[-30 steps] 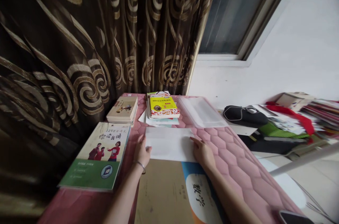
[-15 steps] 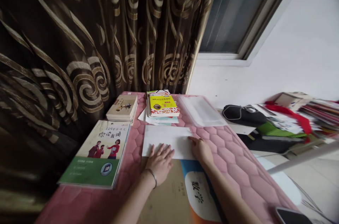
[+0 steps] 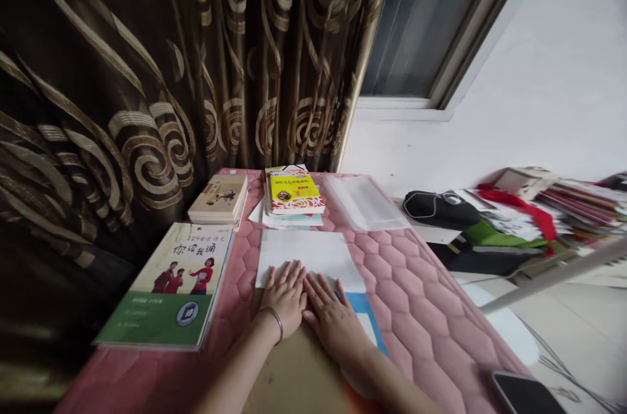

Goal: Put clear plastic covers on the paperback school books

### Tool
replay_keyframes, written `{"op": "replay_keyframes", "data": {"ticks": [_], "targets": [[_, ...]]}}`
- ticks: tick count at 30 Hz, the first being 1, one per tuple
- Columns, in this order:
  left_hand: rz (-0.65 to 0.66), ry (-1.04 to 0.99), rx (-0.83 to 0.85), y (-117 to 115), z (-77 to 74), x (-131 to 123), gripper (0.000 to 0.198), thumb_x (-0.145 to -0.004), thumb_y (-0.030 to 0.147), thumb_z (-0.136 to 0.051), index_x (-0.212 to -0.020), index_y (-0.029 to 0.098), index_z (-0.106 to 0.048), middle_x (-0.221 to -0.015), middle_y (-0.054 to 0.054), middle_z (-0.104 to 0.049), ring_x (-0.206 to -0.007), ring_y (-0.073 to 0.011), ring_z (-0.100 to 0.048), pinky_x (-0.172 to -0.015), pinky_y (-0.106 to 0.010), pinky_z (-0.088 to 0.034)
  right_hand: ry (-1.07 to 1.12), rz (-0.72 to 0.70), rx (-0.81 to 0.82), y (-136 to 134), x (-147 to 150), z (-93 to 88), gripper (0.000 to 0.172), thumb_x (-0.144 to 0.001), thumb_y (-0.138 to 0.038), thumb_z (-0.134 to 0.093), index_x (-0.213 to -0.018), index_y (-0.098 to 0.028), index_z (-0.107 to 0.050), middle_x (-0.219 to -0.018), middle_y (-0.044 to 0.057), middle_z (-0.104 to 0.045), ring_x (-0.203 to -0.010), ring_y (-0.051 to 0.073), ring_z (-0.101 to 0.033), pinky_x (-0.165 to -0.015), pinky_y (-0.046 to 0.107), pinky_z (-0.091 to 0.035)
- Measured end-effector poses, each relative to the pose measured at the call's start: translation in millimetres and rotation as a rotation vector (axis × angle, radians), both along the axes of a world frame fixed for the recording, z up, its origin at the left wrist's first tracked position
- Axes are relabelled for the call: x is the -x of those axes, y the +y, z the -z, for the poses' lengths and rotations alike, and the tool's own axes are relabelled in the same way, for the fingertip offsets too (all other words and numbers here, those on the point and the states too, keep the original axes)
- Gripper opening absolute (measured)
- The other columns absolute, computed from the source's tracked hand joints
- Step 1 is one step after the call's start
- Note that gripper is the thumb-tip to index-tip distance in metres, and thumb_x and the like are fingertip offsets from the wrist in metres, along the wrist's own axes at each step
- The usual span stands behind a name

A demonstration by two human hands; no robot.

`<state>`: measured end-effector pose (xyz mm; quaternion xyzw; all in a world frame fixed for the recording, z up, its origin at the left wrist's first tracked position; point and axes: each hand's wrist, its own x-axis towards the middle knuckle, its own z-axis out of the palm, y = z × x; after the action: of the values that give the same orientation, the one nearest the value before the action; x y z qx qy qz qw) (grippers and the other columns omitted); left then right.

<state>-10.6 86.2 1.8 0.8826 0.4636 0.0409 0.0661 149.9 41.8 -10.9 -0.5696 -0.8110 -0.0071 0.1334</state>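
Observation:
My left hand [image 3: 284, 302], with a bracelet at the wrist, lies flat with its fingers out. Its fingertips rest on a white sheet [image 3: 313, 247]. Beside it, my right hand [image 3: 337, 322] is also spread flat, its fingers across the sheet's near edge; the two hands touch at the index fingers and thumbs. Under both palms is a book with a brown, blue and orange cover [image 3: 296, 378], its title now mostly covered by my right hand and arm. Whether the sheet is loose or joined to the book I cannot tell.
A green and cream book [image 3: 161, 316] lies at left, small beige books [image 3: 218, 197] behind it. A yellow-covered book pile [image 3: 296, 191] and clear plastic covers [image 3: 365, 203] are at the back of the pink table [image 3: 431, 335]. A phone [image 3: 526, 393] sits front right.
My right hand has moved left and towards me, from the sheet's right edge to beside my left hand, and its fingers have opened out flat. The view has shifted slightly.

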Motion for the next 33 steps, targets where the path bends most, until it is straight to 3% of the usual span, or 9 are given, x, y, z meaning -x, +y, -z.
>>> {"op": "replay_keyframes", "data": {"ticks": [3, 7, 15, 18, 21, 24, 26, 29, 33], "targets": [[-0.08, 0.003, 0.017, 0.6, -2.5, -1.0, 0.057, -0.096, 0.035, -0.022, -0.15, 0.018, -0.022, -0.157, -0.003, -0.015, -0.145, -0.021, -0.016, -0.118, -0.049, -0.013, -0.016, 0.056, 0.007, -2.4, -8.4, 14.6, 0.064, -0.095, -0.057, -0.026, -0.144, -0.018, -0.039, -0.15, 0.011, -0.035, -0.139, 0.026, -0.031, -0.113, 0.047, -0.027], [-0.212, 0.038, 0.049, 5.7, -6.3, 5.5, 0.059, -0.095, 0.036, -0.023, -0.148, 0.01, -0.025, -0.156, -0.009, -0.014, -0.145, -0.0221, -0.015, -0.118, -0.042, -0.016, -0.04, 0.231, 0.022, 2.3, -34.9, 24.6, 0.076, -0.093, -0.061, -0.022, -0.14, -0.004, -0.043, -0.147, 0.02, -0.035, -0.137, 0.029, -0.034, -0.112, 0.047, -0.029], [-0.267, 0.063, 0.107, 15.5, -15.3, 18.6, 0.063, -0.093, 0.036, -0.024, -0.148, 0.005, -0.024, -0.156, -0.014, -0.013, -0.145, -0.0232, -0.014, -0.118, -0.038, -0.016, -0.085, 0.333, 0.084, -0.3, -43.8, 30.6, 0.08, -0.093, -0.06, -0.019, -0.14, 0.0, -0.04, -0.149, 0.022, -0.031, -0.14, 0.033, -0.027, -0.114, 0.056, -0.016], [-0.312, 0.113, 0.146, 14.3, -24.6, 8.7, 0.063, -0.091, 0.033, -0.029, -0.147, 0.002, -0.026, -0.156, -0.016, -0.016, -0.144, -0.0265, -0.017, -0.117, -0.042, -0.018, -0.112, 0.341, 0.082, 0.2, -43.1, 31.8, 0.079, -0.093, -0.059, -0.018, -0.14, 0.001, -0.039, -0.148, 0.022, -0.032, -0.14, 0.032, -0.027, -0.114, 0.054, -0.016], [-0.356, 0.176, 0.134, 18.2, -30.4, -10.3, 0.059, -0.088, 0.021, -0.031, -0.144, 0.001, -0.033, -0.155, -0.017, -0.017, -0.144, -0.0289, -0.016, -0.118, -0.048, -0.011, -0.122, 0.342, 0.064, 1.4, -43.1, 34.4, 0.079, -0.093, -0.059, -0.018, -0.14, 0.0, -0.04, -0.148, 0.022, -0.033, -0.139, 0.031, -0.029, -0.114, 0.053, -0.016], [-0.221, 0.08, 0.089, 32.6, -26.8, -29.6, 0.059, -0.088, 0.017, -0.029, -0.146, 0.008, -0.031, -0.156, -0.014, -0.018, -0.145, -0.0259, -0.014, -0.118, -0.05, -0.007, -0.132, 0.349, 0.077, 2.2, -41.8, 35.9, 0.08, -0.092, -0.061, -0.019, -0.14, 0.0, -0.041, -0.148, 0.022, -0.032, -0.139, 0.031, -0.029, -0.114, 0.053, -0.016], [-0.17, 0.0, 0.081, 46.3, -20.5, -37.0, 0.061, -0.09, 0.025, -0.029, -0.148, 0.01, -0.025, -0.157, -0.012, -0.018, -0.145, -0.0244, -0.015, -0.118, -0.05, -0.009, -0.136, 0.357, 0.092, 1.6, -40.4, 34.6, 0.08, -0.092, -0.061, -0.02, -0.14, 0.0, -0.04, -0.149, 0.021, -0.031, -0.14, 0.031, -0.027, -0.115, 0.052, -0.016], [-0.266, -0.029, 0.069, 65.3, -10.6, -38.2, 0.063, -0.092, 0.038, -0.025, -0.149, 0.01, -0.022, -0.158, -0.01, -0.014, -0.145, -0.0241, -0.013, -0.118, -0.051, -0.008, -0.143, 0.361, 0.129, -1.2, -38.6, 25.8, 0.077, -0.093, -0.058, -0.021, -0.142, 0.0, -0.038, -0.15, 0.021, -0.03, -0.141, 0.031, -0.025, -0.115, 0.051, -0.015], [-0.293, -0.028, 0.014, 77.2, -2.8, -32.8, 0.063, -0.093, 0.042, -0.026, -0.149, 0.014, -0.023, -0.157, -0.008, -0.016, -0.145, -0.0238, -0.013, -0.117, -0.052, -0.005, -0.151, 0.381, 0.253, 1.8, -30.8, -2.2, 0.076, -0.093, -0.056, -0.028, -0.14, 0.003, -0.038, -0.147, 0.026, -0.032, -0.139, 0.035, -0.027, -0.114, 0.054, -0.015]]}}
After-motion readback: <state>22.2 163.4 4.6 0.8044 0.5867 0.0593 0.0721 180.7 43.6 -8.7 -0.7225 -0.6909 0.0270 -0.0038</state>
